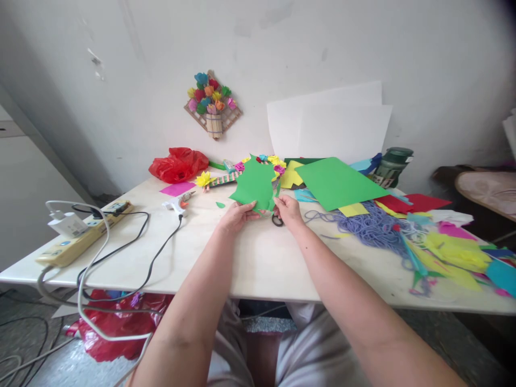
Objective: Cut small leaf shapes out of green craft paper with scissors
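A sheet of green paper [255, 180] with jagged, cut-out edges is held up over the middle of the table. My left hand [238, 216] grips its lower edge between thumb and fingers. At the lower right corner, my right hand [287, 208] is closed, its fingertips pinching a narrow green strip of the paper. A dark ring handle, apparently of scissors [277, 220], shows just under my right hand; the blades are hidden. A small green leaf-shaped cutting [220, 205] lies left of the sheet. Behind the sheet, partly covered, is a striped piece with paper flowers [276, 161].
To the left stand a glue gun [177, 205] with its cord and a power strip [84, 236]. A red plastic bag [179, 164] lies behind. On the right are a large green sheet [342, 183], purple yarn [368, 228], paper scraps [455, 252] and a dark green jar [393, 165].
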Tool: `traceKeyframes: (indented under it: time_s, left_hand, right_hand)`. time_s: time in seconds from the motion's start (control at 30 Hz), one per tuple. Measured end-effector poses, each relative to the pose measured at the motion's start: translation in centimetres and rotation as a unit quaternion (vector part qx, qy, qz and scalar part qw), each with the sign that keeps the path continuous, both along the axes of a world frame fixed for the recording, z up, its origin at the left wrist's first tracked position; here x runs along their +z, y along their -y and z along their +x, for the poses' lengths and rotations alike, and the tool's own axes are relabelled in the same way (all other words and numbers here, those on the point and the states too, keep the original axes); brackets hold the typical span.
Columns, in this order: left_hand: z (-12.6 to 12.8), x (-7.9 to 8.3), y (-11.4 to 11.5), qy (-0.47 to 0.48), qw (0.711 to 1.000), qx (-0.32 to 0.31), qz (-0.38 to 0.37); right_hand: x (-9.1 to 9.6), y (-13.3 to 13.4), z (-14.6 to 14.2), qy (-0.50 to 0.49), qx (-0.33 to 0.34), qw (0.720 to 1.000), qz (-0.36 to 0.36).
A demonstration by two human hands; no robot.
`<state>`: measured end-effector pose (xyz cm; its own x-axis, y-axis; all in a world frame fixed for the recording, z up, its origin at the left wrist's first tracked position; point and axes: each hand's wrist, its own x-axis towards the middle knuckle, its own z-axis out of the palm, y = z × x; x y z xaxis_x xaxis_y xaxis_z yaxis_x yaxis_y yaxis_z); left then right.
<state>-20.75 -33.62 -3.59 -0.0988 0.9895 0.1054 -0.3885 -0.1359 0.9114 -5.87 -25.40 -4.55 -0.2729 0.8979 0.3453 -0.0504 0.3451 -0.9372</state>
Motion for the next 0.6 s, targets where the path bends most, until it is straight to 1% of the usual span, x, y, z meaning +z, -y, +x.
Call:
traceKeyframes:
  time_s: [0.13, 0.4, 0.6]
  left_hand:
    - [0.0, 0.0, 0.0, -0.006, 1.000, 0.001, 0.002]
    - [-0.2, 0.1, 0.0, 0.010, 1.000, 0.003, 0.010]
    - [-0.1, 0.2, 0.2, 0.015, 1.000, 0.006, 0.010]
  right_hand:
    - [0.4, 0.6, -0.1, 0.002, 0.020, 1.000, -0.010]
    - [1.1, 1.5, 0.1, -0.005, 0.127, 0.988, -0.088]
    - [1.2, 1.8, 0.1, 0.011, 0.150, 0.984, -0.096]
